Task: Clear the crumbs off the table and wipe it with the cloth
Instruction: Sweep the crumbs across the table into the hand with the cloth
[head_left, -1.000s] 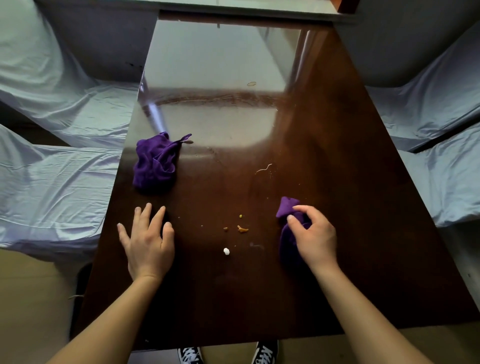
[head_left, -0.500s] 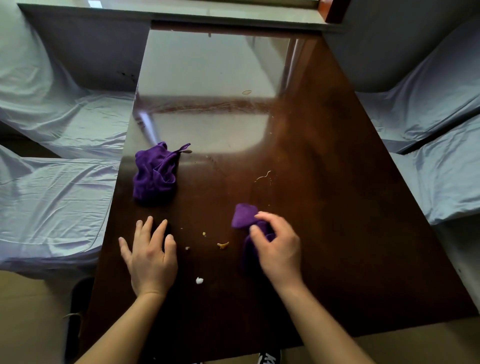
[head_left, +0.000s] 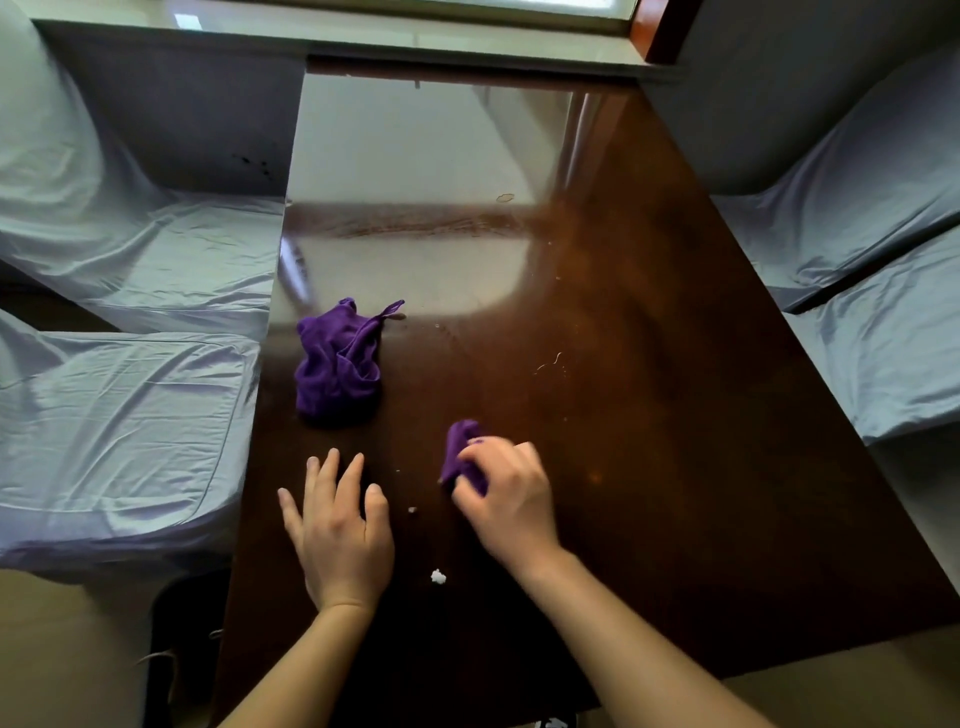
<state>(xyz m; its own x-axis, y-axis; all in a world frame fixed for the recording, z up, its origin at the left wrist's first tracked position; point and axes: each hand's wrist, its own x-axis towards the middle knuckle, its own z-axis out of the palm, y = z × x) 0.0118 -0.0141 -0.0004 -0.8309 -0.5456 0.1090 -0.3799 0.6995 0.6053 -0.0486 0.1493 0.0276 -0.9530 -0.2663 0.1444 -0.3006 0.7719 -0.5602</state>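
My right hand (head_left: 506, 499) grips a small purple cloth (head_left: 460, 451) and presses it on the dark glossy table (head_left: 675, 415), near its front middle. My left hand (head_left: 340, 535) lies flat on the table, fingers spread, holding nothing. Between the two hands lie a white crumb (head_left: 438, 576) and a smaller pale crumb (head_left: 412, 510). A thin curled scrap (head_left: 553, 362) lies further back to the right. A second, bunched purple cloth (head_left: 337, 364) sits beyond my left hand, near the table's left edge.
Seats covered in pale blue fabric flank the table, on the left (head_left: 119, 415) and on the right (head_left: 883, 322). A window sill (head_left: 415, 36) runs along the far end. A small ring-shaped mark (head_left: 505, 197) shows on the far table top.
My right hand has swept the small cloth leftward across the table toward my left hand, covering the orange crumbs. The left hand has stayed flat in place.
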